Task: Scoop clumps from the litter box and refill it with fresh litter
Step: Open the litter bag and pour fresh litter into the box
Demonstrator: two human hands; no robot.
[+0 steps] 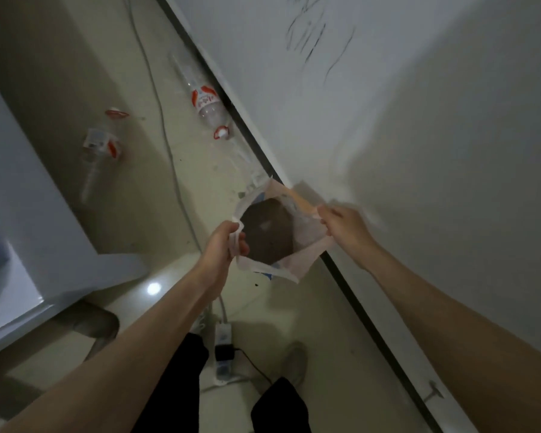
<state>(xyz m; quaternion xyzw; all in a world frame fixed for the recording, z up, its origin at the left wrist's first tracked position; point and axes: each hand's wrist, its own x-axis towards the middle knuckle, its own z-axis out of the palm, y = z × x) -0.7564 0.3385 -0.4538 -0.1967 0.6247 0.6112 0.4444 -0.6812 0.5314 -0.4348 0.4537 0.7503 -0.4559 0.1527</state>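
A pale litter bag (306,242) stands on the floor against the wall, its mouth pulled wide. Dark grey litter (267,232) fills the inside. My left hand (224,245) pinches the near-left edge of the bag's opening. My right hand (344,225) grips the far-right edge, close to the wall. Both hands hold the opening apart from opposite sides. No litter box or scoop is in view.
Two clear plastic bottles lie on the tiled floor, one (208,104) by the wall's dark baseboard, one (99,151) to the left. A power strip (223,351) with a black plug and cables sits between my feet. A grey furniture corner (44,245) juts in at the left.
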